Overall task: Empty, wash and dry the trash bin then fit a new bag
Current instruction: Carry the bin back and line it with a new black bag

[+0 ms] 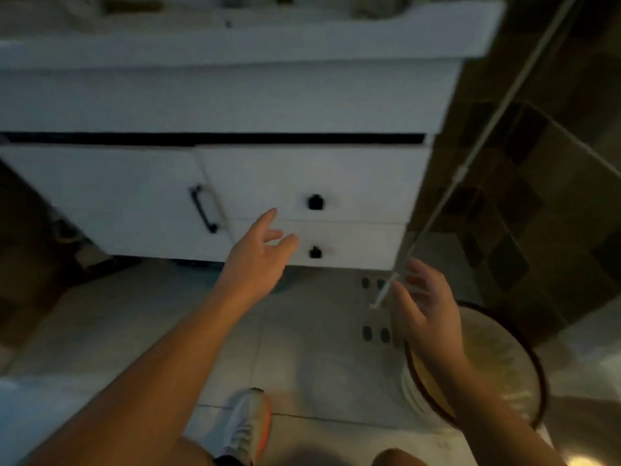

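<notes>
A round white trash bin (497,361) with a dark rim stands on the tiled floor at the lower right, its pale inside showing. My right hand (426,307) hovers just above the bin's near-left rim, fingers spread and holding nothing. My left hand (258,253) reaches forward with straight fingers toward the white vanity cabinet (302,183), close to its lower drawer and just left of the lower black knob (315,252). It touches nothing that I can make out.
The cabinet has an upper drawer with a black knob (315,202) and a door with a black bar handle (203,210). A thin white pole (447,196) slants down to the floor near my right hand. My shoe (245,422) is below. Dark tiled wall at right.
</notes>
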